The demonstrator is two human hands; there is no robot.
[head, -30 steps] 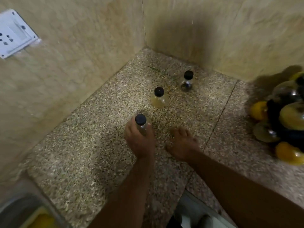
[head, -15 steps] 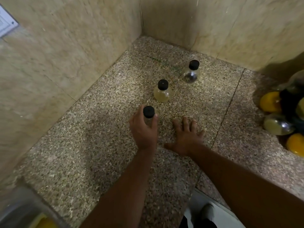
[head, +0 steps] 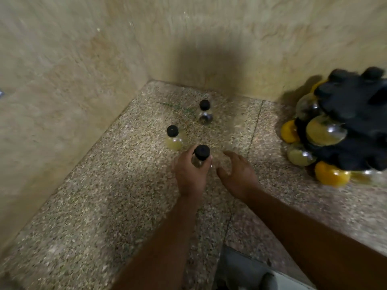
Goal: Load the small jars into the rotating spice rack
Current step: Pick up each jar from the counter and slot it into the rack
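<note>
A speckled stone counter [head: 100, 206] is seen set into a corner of beige tiled walls [head: 62, 59]. Toward the left of the loose jars, a small jar with pale yellow contents [head: 173, 137] is stood upright under a black cap, apart from the others. Just to its right and nearer the camera, a clear jar with a black cap [head: 200, 156] is wrapped by the left hand [head: 191, 174], its fingers closed around the glass body, the cap left showing above them. Farther back, near the corner, a third jar with dark contents [head: 205, 113] is stood alone. Beside the held jar, the right hand [head: 236, 174] is held empty, fingers loosely curled and spread; whether it rests on the counter cannot be told. At the far right, the black spice rack [head: 356, 126] is seen blurred, already loaded with round jars of yellow and greenish contents [head: 323, 130].
</note>
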